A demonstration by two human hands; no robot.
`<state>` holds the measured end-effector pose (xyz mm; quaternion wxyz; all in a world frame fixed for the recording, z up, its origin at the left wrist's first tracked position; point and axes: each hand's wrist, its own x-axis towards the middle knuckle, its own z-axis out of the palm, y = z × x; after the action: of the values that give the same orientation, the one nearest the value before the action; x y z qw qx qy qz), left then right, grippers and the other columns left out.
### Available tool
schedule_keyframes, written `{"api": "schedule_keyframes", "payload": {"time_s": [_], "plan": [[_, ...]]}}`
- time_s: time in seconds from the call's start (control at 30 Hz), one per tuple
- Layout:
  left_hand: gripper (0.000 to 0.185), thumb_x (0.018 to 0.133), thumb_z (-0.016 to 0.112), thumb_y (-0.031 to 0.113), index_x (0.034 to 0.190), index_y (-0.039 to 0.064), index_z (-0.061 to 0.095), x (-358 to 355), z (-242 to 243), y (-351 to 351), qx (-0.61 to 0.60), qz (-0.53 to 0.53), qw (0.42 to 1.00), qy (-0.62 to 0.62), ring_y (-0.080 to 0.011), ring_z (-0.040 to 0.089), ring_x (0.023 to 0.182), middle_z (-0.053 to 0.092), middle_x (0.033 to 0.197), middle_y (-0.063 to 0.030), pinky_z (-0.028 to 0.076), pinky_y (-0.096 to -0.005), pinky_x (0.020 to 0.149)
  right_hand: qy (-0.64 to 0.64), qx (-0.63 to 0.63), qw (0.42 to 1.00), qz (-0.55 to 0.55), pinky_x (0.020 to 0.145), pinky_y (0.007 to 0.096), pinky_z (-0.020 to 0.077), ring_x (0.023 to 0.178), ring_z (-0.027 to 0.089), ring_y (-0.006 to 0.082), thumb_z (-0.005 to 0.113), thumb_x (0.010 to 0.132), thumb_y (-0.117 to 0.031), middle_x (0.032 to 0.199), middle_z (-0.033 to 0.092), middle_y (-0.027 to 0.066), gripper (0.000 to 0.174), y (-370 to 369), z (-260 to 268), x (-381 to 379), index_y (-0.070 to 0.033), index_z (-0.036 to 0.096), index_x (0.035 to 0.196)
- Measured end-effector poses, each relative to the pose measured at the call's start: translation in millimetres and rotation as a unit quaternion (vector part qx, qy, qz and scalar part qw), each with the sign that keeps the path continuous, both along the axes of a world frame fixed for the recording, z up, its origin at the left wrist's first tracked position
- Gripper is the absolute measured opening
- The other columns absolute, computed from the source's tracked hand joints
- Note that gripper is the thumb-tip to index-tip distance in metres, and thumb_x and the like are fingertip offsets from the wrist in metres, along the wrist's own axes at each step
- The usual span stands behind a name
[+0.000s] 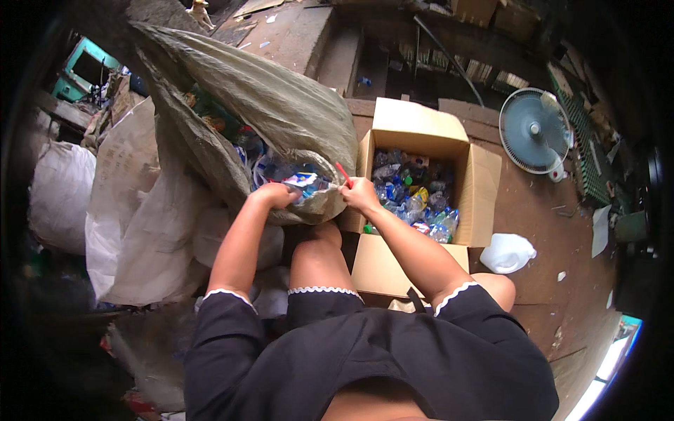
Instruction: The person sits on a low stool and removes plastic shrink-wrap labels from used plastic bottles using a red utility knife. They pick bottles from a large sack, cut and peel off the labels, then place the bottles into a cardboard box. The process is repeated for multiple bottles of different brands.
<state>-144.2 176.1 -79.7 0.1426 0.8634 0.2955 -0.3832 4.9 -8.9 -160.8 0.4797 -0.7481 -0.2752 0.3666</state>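
My left hand [276, 196] grips a clear plastic bottle [306, 182] with a blue, white and yellow label, held over the mouth of a large woven sack [305, 118]. At the bottle's neck end is my right hand [362, 196], closed around a slim red tool or handle [344, 173] that sticks up past the fingers. Its working end is hidden. More plastic bottles show inside the sack. Just right of it stands an open cardboard box [482, 194], partly filled with crushed clear bottles [413, 202], some with blue or green caps.
Stuffed white sacks [126, 210] crowd the left side. On the wooden floor [553, 221] to the right lie a white plastic jug [508, 253] and a round fan head [534, 129]. A green slatted panel [579, 137] stands beyond the fan. A dog [200, 13] is at the far top left.
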Motion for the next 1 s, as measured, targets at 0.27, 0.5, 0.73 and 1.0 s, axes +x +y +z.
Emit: {"api": "schedule_keyframes", "payload": {"time_s": [0.27, 0.5, 0.73, 1.0], "plan": [[0.029, 0.079, 0.06, 0.034, 0.082, 0.006, 0.067, -47, 53, -43, -0.019, -0.147, 0.945, -0.29, -0.0257, 0.06, 0.091, 0.065, 0.092, -0.0108, 0.038, -0.0372, 0.095, -0.235, 0.052, 0.933, 0.266, 0.075, 0.0343, 0.0472, 0.083, 0.061, 0.0292, 0.055, 0.063, -0.003, 0.091, 0.063, 0.0159, 0.038, -3, 59, -12, -0.008, 0.063, 0.1], [0.014, 0.076, 0.062, 0.016, 0.066, 0.007, 0.058, -85, 132, -10, 0.127, -0.149, 0.839, -0.508, -0.0259, 0.059, 0.072, 0.059, 0.067, -0.009, 0.039, -0.0405, 0.089, -0.377, 0.163, 0.885, 0.22, 0.061, 0.034, 0.0462, 0.064, 0.059, 0.0257, 0.067, 0.071, -0.011, 0.073, 0.062, 0.0147, 0.01, 52, 110, 27, -0.009, 0.066, 0.08], [0.015, 0.081, 0.062, 0.01, 0.071, -0.001, 0.056, -84, 233, 6, 0.143, -0.082, 0.741, -0.651, -0.0264, 0.053, 0.062, 0.053, 0.064, -0.0122, 0.041, -0.0332, 0.059, -0.193, 0.34, 0.886, 0.248, 0.069, 0.0265, 0.0464, 0.071, 0.058, 0.0117, 0.059, 0.076, -0.007, 0.08, 0.066, 0.0066, 0.018, 131, 271, 35, -0.005, 0.067, 0.091], [0.014, 0.088, 0.056, 0.011, 0.078, 0.0, 0.057, -113, 247, -9, 0.132, 0.117, 0.727, -0.663, -0.0118, 0.052, 0.062, 0.053, 0.065, -0.0042, 0.042, -0.0288, 0.055, -0.273, 0.111, 0.881, 0.37, 0.058, 0.0345, 0.0437, 0.058, 0.051, 0.0154, 0.053, 0.074, -0.009, 0.059, 0.055, 0.0103, 0.015, 124, 245, 6, -0.004, 0.065, 0.083]]}}
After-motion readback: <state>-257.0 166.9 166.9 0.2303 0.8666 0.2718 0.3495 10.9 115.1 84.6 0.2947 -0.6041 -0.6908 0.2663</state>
